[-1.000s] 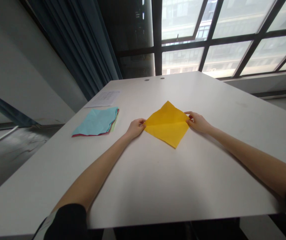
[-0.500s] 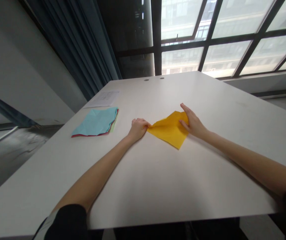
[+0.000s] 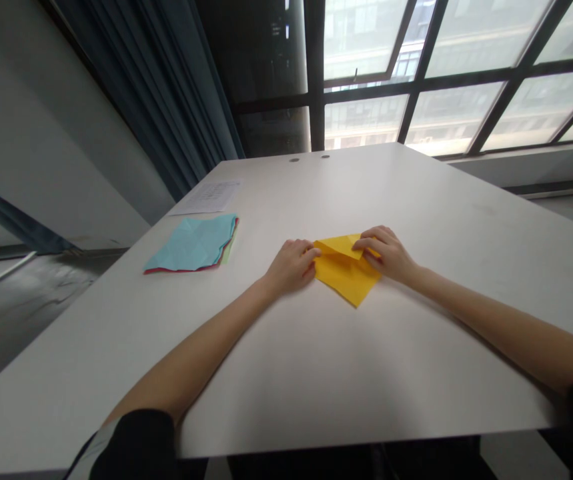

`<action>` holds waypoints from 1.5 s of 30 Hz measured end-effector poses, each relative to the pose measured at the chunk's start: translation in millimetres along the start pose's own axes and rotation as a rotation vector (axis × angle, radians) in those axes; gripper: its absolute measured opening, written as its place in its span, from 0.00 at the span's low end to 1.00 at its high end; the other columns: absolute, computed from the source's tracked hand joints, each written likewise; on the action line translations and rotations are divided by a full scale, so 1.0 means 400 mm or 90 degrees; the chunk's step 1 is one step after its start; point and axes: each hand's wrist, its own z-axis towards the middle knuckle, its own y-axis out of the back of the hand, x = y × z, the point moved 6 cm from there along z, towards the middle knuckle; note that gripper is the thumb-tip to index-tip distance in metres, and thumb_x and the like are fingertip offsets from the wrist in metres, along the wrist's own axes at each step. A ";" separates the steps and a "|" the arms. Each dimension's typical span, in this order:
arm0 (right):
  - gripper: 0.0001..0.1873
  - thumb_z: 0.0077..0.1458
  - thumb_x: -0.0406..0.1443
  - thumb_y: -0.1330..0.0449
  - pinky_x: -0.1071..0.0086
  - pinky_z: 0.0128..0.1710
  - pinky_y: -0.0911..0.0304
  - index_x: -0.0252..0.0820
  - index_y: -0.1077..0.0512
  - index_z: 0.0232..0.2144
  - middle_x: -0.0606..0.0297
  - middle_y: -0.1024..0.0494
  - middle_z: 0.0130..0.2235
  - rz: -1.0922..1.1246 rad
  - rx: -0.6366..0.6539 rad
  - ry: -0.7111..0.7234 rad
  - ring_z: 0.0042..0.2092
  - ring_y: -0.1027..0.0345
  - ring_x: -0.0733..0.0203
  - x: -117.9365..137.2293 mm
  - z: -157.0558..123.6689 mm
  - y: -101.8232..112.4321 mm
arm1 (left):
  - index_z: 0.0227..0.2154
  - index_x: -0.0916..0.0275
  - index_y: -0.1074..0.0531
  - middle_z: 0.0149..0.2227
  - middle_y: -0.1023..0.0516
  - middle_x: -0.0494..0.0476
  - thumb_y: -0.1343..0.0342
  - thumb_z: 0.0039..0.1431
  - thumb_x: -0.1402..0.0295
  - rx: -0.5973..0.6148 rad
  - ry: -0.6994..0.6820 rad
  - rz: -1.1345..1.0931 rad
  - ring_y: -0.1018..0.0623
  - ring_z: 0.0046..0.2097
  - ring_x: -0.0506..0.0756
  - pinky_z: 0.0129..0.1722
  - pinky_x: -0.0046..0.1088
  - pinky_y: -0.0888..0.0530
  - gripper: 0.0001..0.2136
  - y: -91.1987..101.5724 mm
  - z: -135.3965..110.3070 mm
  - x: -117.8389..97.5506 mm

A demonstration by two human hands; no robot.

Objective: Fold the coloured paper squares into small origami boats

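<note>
A yellow paper sheet (image 3: 345, 275) lies on the white table (image 3: 316, 360), partly folded, its far part bent over toward me. My left hand (image 3: 292, 265) pinches the sheet's left corner, fingers curled. At the right side my right hand (image 3: 385, 254) grips the folded-over flap and presses it down onto the lower half. The sheet's near point rests flat on the table between my forearms.
A stack of coloured papers with a light blue sheet on top (image 3: 193, 243) lies at the table's left edge. Behind it is a white printed sheet (image 3: 209, 197). Dark curtains (image 3: 166, 100) and large windows (image 3: 441, 73) stand beyond the far edge.
The yellow sheet lay flat as a diamond, held at its side corners. Both hands have moved inward and brought the far part down over the near part.
</note>
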 end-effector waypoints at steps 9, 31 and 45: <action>0.10 0.57 0.36 0.49 0.60 0.46 0.41 0.47 0.28 0.35 0.62 0.24 0.41 -0.029 0.072 0.101 0.44 0.34 0.58 0.014 -0.010 -0.024 | 0.45 0.62 0.30 0.48 0.29 0.63 0.60 0.62 0.61 0.118 -0.167 -0.085 0.33 0.52 0.58 0.53 0.36 0.38 0.18 -0.038 -0.007 -0.070; 0.16 0.49 0.27 0.50 0.66 0.43 0.36 0.42 0.25 0.35 0.60 0.23 0.38 0.187 0.282 0.168 0.40 0.31 0.61 0.043 -0.040 -0.066 | 0.59 0.55 0.49 0.62 0.47 0.61 0.64 0.61 0.53 0.276 -0.016 -0.056 0.47 0.62 0.62 0.57 0.47 0.48 0.25 -0.083 -0.015 -0.003; 0.14 0.50 0.26 0.49 0.68 0.41 0.36 0.41 0.26 0.34 0.59 0.24 0.36 0.224 0.273 0.174 0.38 0.32 0.62 0.042 -0.044 -0.066 | 0.58 0.56 0.48 0.62 0.47 0.60 0.67 0.61 0.52 0.296 -0.020 -0.022 0.47 0.62 0.61 0.57 0.45 0.48 0.25 -0.089 -0.016 -0.002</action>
